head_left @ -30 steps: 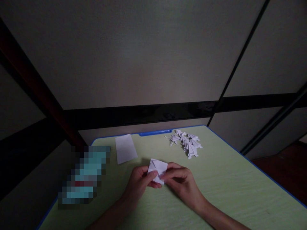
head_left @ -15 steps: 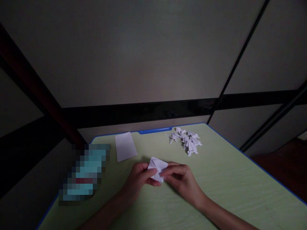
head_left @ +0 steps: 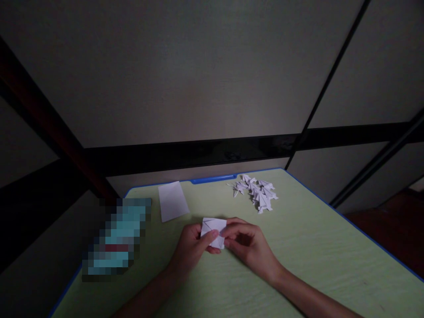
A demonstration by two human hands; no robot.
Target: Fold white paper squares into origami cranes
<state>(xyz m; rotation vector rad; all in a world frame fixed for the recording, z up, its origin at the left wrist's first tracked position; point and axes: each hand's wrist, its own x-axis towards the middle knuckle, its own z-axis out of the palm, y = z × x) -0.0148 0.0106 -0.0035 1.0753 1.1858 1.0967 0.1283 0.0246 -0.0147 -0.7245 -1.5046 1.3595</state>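
A small square of folded white paper point(head_left: 212, 224) is held up between my hands, over the near middle of the table. My left hand point(head_left: 191, 247) is closed on its left side, the thumb pressed flat across the front and the fingers behind. At the paper's right edge, my right hand point(head_left: 248, 238) pinches it between thumb and curled fingers. Crease lines and folded flaps show on the face turned to me. Part of the paper is hidden behind my left thumb and right fingers.
Several folded white paper figures point(head_left: 261, 194) lie in a cluster at the back right of the light green table point(head_left: 314, 247). A flat white sheet point(head_left: 173, 202) rests at the back left. Further left is a pixelated flat object point(head_left: 121, 238). Behind stands a panelled wall point(head_left: 198, 79).
The folded paper has turned a little and shifted slightly left, so its edges now sit more level. My hands keep their hold on both sides.
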